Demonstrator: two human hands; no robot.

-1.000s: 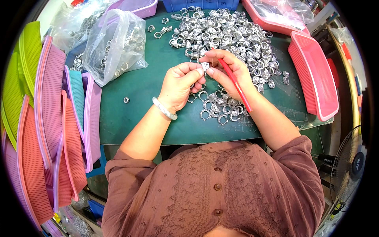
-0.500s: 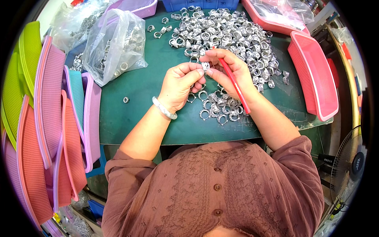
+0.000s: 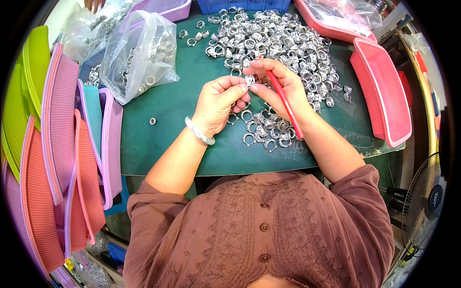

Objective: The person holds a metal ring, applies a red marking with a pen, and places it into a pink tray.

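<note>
My left hand (image 3: 220, 101), wearing a pale bangle on its wrist, pinches a silver-coloured ring (image 3: 249, 81) between thumb and fingers. The ring's broad patterned face is turned up. Close against it on the other side is my right hand (image 3: 283, 89), thumb and fingertips at the ring's edge. A slim red pen-like stick (image 3: 285, 102) lies across my right hand, its lower end by the wrist; its tip is too small to make out. Below my hands is a small pile of similar rings (image 3: 270, 128), and beyond them a large heap of rings (image 3: 269, 41).
A lone ring (image 3: 153, 121) lies left on the green table (image 3: 158, 149). Clear bags of rings (image 3: 144, 57) stand far left, beside stacked plastic baskets (image 3: 62, 110). A pink basket (image 3: 382, 91) and a fan (image 3: 422, 201) are at right. Another person's hand (image 3: 94, 4) shows far left.
Another person's hand has come into view at the top left. My hands and the ring have stayed nearly in place; the red stick has shifted very slightly.
</note>
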